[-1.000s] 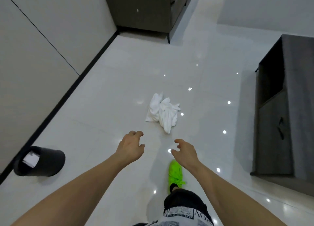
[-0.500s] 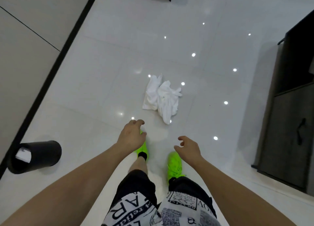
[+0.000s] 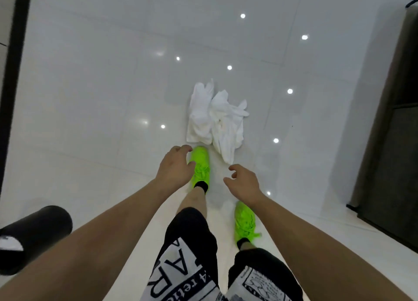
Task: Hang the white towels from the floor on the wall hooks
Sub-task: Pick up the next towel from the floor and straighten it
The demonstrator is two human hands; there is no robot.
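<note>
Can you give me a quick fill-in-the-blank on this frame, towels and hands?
1. The white towels lie crumpled on the ____.
2. Both hands, left hand and right hand, hold ____.
3. The shoes are bright ____.
4. The black bin lies to the person's ____.

Missing: floor; nothing; green; left
</note>
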